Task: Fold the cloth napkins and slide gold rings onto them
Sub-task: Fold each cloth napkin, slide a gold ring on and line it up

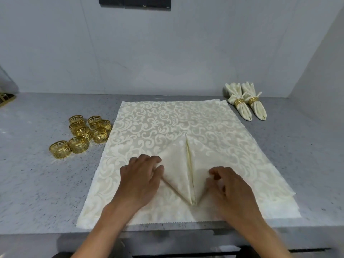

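Note:
A cream damask napkin (178,164) folded into a kite shape lies on a stack of flat napkins (167,118) on the counter, its point toward me. My left hand (141,175) grips the kite's left corner with curled fingers. My right hand (229,185) pinches its right corner; the fingertips are blurred. Several gold rings (83,133) sit loose on the counter, left of the stack. Two rolled napkins with gold rings on them (245,101) lie side by side at the back right.
The speckled grey counter (37,174) ends at a front edge just below the stack. A pale wall stands close behind, with a dark socket panel (134,2) at the top. A woven item (5,98) shows at the far left.

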Action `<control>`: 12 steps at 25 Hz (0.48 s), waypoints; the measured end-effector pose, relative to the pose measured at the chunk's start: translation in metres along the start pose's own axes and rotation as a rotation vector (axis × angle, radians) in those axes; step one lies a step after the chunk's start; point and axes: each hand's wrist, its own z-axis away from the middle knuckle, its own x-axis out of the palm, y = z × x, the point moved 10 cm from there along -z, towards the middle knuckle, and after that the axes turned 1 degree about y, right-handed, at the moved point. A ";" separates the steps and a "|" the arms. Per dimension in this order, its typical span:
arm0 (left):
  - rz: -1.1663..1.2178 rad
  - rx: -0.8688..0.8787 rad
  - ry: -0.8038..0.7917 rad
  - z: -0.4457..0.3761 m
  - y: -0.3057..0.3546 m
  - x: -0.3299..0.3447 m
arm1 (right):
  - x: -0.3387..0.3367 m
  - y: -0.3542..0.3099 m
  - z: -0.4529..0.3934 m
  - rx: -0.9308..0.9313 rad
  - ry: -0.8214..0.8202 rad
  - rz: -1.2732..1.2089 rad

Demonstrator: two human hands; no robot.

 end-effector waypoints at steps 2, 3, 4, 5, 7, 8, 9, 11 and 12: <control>0.099 0.027 0.000 0.017 0.012 -0.003 | -0.002 0.005 -0.015 -0.015 0.047 0.000; 0.182 0.034 -0.019 0.029 0.019 -0.001 | -0.003 0.008 -0.028 -0.012 0.042 0.013; 0.217 0.069 -0.010 0.040 0.026 0.000 | -0.004 0.009 -0.038 -0.011 0.022 0.028; 0.164 0.165 0.048 0.048 0.036 -0.003 | -0.003 0.010 -0.045 -0.025 -0.007 0.042; -0.009 0.362 0.092 0.051 0.048 0.005 | 0.004 0.007 -0.044 -0.085 -0.061 0.075; -0.067 0.416 0.053 0.047 0.048 0.013 | 0.006 0.003 -0.039 -0.113 -0.075 0.105; -0.115 0.435 0.002 0.042 0.046 0.021 | 0.008 0.001 -0.033 -0.133 -0.074 0.139; -0.144 0.408 -0.094 0.038 0.037 0.033 | 0.010 0.001 -0.026 -0.139 -0.051 0.191; -0.136 0.409 -0.102 0.037 0.035 0.034 | 0.009 0.001 -0.024 -0.126 -0.039 0.192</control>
